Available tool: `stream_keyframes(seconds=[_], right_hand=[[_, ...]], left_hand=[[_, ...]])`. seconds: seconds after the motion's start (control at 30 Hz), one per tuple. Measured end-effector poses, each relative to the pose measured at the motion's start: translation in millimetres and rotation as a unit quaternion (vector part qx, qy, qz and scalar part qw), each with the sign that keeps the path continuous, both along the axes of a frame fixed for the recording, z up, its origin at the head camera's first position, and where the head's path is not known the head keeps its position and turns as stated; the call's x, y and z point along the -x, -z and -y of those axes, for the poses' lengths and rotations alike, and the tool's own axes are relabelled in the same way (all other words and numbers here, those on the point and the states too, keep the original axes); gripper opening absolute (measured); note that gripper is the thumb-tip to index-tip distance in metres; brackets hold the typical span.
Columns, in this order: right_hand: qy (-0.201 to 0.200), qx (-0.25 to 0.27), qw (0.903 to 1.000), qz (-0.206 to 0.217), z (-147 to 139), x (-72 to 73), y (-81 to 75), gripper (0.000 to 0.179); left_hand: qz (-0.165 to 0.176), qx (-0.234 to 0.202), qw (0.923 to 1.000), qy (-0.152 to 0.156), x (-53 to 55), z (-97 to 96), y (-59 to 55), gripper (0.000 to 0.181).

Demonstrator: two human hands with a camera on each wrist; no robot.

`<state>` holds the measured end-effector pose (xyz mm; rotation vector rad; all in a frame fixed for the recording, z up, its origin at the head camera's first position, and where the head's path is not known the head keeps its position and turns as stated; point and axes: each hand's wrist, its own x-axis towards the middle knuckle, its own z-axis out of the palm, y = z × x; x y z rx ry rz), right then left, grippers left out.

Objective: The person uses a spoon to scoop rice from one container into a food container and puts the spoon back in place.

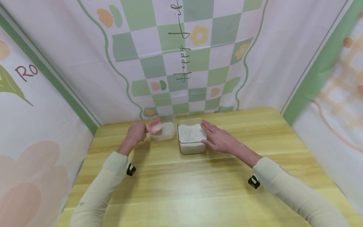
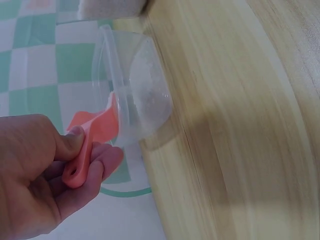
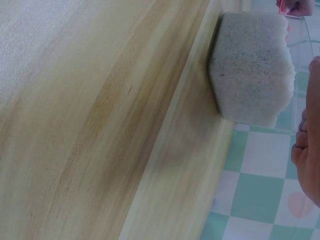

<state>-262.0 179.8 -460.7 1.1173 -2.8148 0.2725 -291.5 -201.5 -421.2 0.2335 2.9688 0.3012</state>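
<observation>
My left hand [image 1: 136, 132] grips the handle of a pink scoop [image 2: 102, 125], thumb on top and fingers curled beneath. White grains sit in the scoop's bowl, which is over the near-left part of a clear plastic container [image 2: 145, 90]. Some of the same white grains lie in that container. To its right stands a square glass container [image 1: 193, 148], filled high with white grains [image 3: 255, 65] that look like rice or cat litter; I cannot tell which. My right hand [image 1: 221, 138] rests with extended fingers against the glass container's right rim.
The wooden table [image 1: 181, 189] extends toward me and to both sides. Behind the containers hangs a green-and-white checked cloth [image 1: 175, 63] at the table's back edge. Cloth walls [image 1: 37, 132] stand at left and right. Each wrist wears a small black device [image 1: 131, 169].
</observation>
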Motion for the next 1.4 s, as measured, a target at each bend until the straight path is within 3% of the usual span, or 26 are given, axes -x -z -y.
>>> stream_keyframes(seconds=[0.17, 0.57, 0.73, 1.03, 1.23, 1.4], right_hand=[[0.0, 0.001, 1.0, 0.002, -1, -0.4, 0.5, 0.072], [0.003, 0.007, 0.9999, 0.009, 0, -1.1, -0.9, 0.072], [0.002, 0.008, 0.9999, 0.01, 0, -0.8, -1.2, 0.072], [0.002, 0.009, 0.9999, 0.007, 0, -0.7, -0.8, 0.072], [0.004, 0.005, 0.9999, 0.011, 0, -1.2, 0.3, 0.072], [0.004, 0.007, 0.9999, 0.008, 0, -0.9, 0.8, 0.072]], left_hand=[[-0.027, 0.035, 0.999, 0.012, -1.7, -3.9, 0.3, 0.01], [-0.059, 0.062, 0.9959, 0.03, -2.3, -6.6, -1.1, 0.015], [-0.079, 0.078, 0.9931, 0.037, -3.5, -7.3, -1.7, 0.008], [-0.123, 0.127, 0.983, 0.049, -7.2, -9.4, 0.1, 0.007], [-0.162, 0.17, 0.9696, 0.07, -10.1, -10.6, 3.5, 0.013], [-0.182, 0.172, 0.9641, 0.088, -10.1, -10.5, 7.4, 0.017]])
